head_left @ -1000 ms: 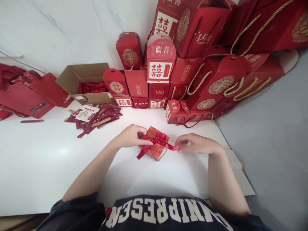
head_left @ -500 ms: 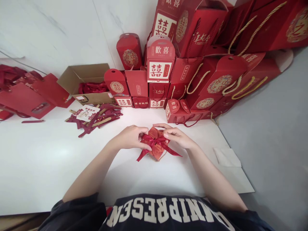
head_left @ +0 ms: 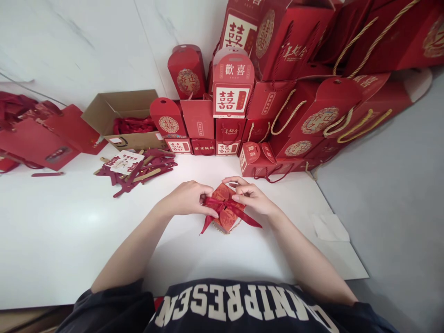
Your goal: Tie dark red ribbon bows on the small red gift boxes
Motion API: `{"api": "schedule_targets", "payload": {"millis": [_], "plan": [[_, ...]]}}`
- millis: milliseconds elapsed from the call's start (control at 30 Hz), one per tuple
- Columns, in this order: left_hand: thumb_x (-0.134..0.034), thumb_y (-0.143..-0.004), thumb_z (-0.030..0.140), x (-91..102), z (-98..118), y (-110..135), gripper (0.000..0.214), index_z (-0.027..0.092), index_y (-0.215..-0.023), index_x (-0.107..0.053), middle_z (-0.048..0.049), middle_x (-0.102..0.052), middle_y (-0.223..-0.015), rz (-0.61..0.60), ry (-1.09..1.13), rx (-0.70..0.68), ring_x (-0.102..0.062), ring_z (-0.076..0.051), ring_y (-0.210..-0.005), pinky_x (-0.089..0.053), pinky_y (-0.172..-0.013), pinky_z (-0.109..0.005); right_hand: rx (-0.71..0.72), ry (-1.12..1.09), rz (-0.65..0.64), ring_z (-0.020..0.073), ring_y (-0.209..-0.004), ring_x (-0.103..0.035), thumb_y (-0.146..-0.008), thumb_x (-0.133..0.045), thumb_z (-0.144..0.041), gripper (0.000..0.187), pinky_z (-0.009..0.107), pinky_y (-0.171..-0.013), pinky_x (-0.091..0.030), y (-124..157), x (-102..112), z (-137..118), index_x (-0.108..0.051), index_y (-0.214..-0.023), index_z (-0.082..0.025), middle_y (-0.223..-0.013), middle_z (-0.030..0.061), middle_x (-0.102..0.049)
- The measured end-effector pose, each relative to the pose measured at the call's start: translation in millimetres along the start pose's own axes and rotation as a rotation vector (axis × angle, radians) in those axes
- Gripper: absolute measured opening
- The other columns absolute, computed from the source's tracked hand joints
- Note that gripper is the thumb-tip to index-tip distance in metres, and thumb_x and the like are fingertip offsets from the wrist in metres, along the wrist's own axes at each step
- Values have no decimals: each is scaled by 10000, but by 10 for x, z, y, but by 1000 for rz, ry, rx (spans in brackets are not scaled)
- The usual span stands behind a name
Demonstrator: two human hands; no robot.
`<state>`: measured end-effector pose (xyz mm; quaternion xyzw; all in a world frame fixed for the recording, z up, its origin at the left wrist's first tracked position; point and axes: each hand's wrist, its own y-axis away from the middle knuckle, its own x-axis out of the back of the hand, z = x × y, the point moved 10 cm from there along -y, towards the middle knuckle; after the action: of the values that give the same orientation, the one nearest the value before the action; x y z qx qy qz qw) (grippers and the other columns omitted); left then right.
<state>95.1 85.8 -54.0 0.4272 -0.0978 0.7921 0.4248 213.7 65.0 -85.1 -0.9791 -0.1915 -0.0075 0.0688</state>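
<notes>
A small red-orange gift box (head_left: 228,220) with a petal-like folded top rests on the white table between my hands. Across its top runs a dark red satin ribbon (head_left: 250,219), tied in a bow, its two tails hanging toward me. My left hand (head_left: 193,199) pinches the bow's left loop between thumb and fingers. On the other side my right hand (head_left: 251,196) has thumb and index finger closed at the bow's right loop, the other fingers bent over the box's far edge. A twisted gold cord shows along the box's near bottom edge.
Stacked red gift boxes (head_left: 232,99) with cord handles line the back wall. An open cardboard box (head_left: 135,142) holds red ribbon. Before it lies a pile of dark red strips (head_left: 152,166) under a printed card (head_left: 125,163). Red bags (head_left: 38,141) stand left; white paper (head_left: 331,227) lies right.
My right hand has shifted slightly inward along the bow, and its fingers have curled a little. The left ribbon tail has swung slightly. My left hand stays nearly in place.
</notes>
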Motion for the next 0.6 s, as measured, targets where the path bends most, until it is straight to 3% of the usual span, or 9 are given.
{"api": "schedule_targets", "payload": {"millis": [233, 367, 467, 533, 600], "plan": [[-772, -637, 469, -247, -168, -96, 445, 145, -621, -468, 66, -407, -563, -185, 493, -41, -355, -73, -529, -278, -504, -197, 8, -59, 17, 233, -1182, -530, -849, -626, -463, 462, 415, -1057, -358, 8, -22, 24, -453, -532, -176, -1325, 59, -513], [-682, -756, 452, -298, -243, -162, 459, 150, -563, -395, 60, -353, -547, -197, 674, -73, -312, -65, -517, -270, -507, -208, 4, -38, 4, 242, -1186, -539, -855, -608, -489, 460, 421, -1037, -379, -9, 8, 39, -483, -545, -173, -1337, 70, -514], [-616, -817, 460, -270, -250, -171, 469, 150, -548, -388, 55, -325, -535, -162, 665, -80, -277, -65, -513, -243, -497, -218, 35, 166, 54, 241, -1247, -491, -902, -551, -458, 272, 432, -1066, -344, 65, 138, -170, -637, -817, -214, -1340, 78, -520], [-606, -826, 460, -251, -224, -162, 463, 147, -554, -399, 48, -330, -548, -150, 635, -86, -282, -68, -525, -241, -500, -219, 74, 402, 165, 237, -1231, -490, -937, -500, -422, 237, 428, -1058, -338, 188, 262, -425, -630, -1041, -254, -1281, 84, -551], [-597, -833, 462, -238, -197, -155, 466, 147, -557, -392, 48, -322, -554, -141, 606, -90, -281, -68, -528, -237, -500, -216, 96, 622, 179, 247, -1087, -562, -940, -494, -406, 222, 403, -962, -398, 323, 229, -637, -627, -1022, -248, -1123, 90, -614]]}}
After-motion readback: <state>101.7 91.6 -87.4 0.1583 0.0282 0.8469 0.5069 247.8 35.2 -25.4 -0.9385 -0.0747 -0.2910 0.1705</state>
